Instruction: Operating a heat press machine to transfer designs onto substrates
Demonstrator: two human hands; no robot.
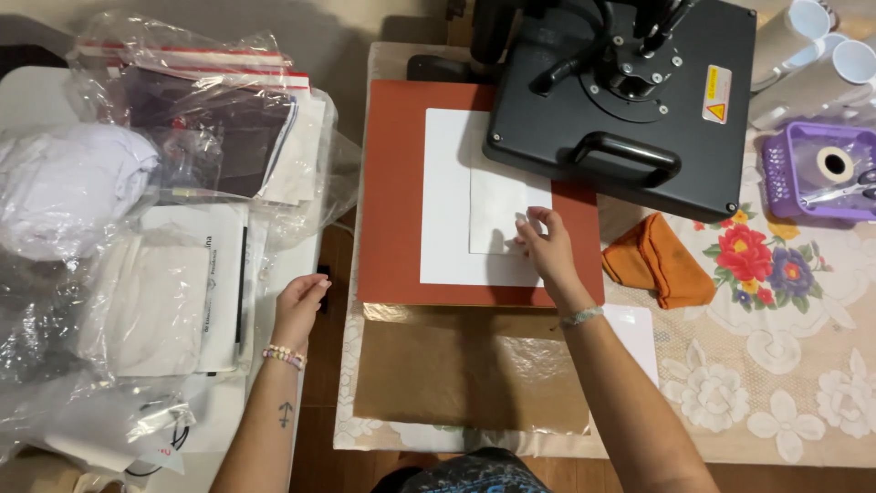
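Head view: right hand (547,248) reaches out, fingertips pinching the small white paper (497,205); left hand (299,306) rests curled, holding nothing, at the tabletop (785,365) edge.

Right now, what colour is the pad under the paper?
Rust red pad, clearest in the head view.

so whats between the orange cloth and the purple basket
In the head view, only bare floral tablecloth lies between the orange cloth and the purple basket.
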